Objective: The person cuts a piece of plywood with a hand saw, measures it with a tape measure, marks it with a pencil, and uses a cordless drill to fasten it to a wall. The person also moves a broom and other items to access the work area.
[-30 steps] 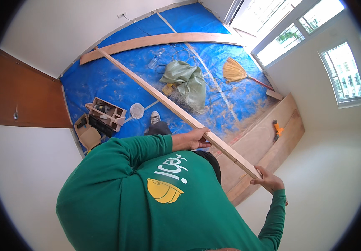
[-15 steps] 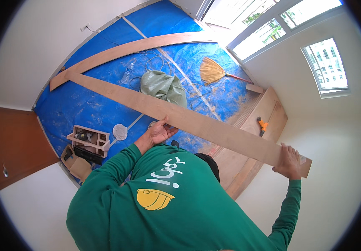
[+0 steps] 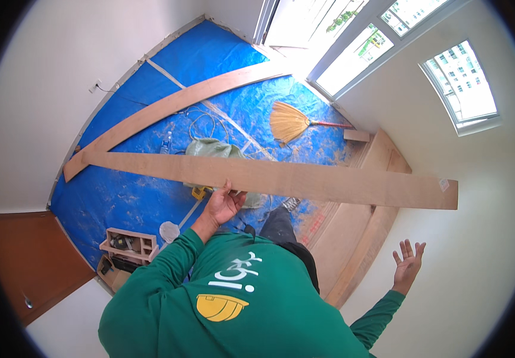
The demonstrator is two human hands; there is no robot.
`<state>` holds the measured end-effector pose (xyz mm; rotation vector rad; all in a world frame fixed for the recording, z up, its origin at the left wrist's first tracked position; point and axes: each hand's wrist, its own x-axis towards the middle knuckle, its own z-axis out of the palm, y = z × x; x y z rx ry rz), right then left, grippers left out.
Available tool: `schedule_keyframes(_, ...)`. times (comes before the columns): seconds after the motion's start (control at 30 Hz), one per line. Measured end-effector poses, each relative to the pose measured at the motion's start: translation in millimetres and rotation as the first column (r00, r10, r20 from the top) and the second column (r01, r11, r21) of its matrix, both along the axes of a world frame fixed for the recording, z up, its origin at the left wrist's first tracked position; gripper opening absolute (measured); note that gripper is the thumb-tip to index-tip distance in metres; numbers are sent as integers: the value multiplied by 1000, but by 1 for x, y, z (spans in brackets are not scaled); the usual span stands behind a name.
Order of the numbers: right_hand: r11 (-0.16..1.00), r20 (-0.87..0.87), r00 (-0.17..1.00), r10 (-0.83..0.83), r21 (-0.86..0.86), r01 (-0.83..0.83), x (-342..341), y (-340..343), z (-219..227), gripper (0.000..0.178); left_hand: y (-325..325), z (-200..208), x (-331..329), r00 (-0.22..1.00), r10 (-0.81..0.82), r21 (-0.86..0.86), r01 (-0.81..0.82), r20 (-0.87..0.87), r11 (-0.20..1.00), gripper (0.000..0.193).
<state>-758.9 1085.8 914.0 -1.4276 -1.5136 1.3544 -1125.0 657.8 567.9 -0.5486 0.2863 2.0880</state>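
Head view: the long wooden plank lies across the person's front, broad face up, its left end overlapping a second board. The left hand holds it at the near edge, thumb against the face, fingers partly hidden. The right hand, on the plank's right end half a second ago, is now clear of it with fingers spread wide, leaving the left as the only hand bearing it. A small label near that end is too small to read. Farther out, the green shirt carries white lettering and a yellow helmet emblem; red marks on the floor boards are illegible.
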Motion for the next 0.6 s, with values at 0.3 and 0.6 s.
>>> schedule_keyframes(0.3,935,-430,873,231,-149,-321,-170,335,-37,87,244,-18,-64,945,324,-373,-288,38,882,38)
schedule_keyframes(0.6,828,-595,724,350,-165,-535,-284,492,28,68,418,-15,-115,656,744,-495,-608,127,621,41)
